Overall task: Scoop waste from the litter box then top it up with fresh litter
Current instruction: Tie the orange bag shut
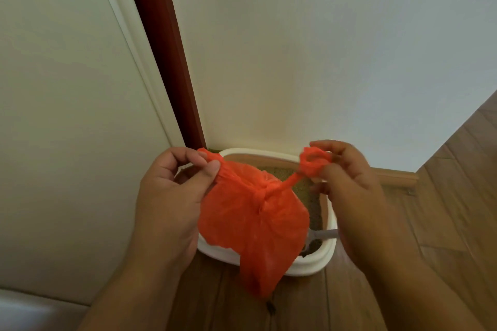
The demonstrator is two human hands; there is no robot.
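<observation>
An orange plastic bag (255,223) hangs in the air over the white litter box (309,266), its top twisted into a knot. My left hand (172,196) pinches the bag's left handle between thumb and fingers. My right hand (347,177) pinches the right handle, which is pulled out taut from the knot. The box stands on the floor against the wall, and brownish litter (282,170) shows behind the bag. A grey scoop handle (324,234) lies across the box's right rim. Most of the box's inside is hidden by the bag.
A white wall (295,48) rises right behind the box, with a dark red door frame (161,48) and a pale door (67,115) to the left. Wooden floor (443,209) spreads to the right and in front. A wooden skirting board (398,176) runs along the wall.
</observation>
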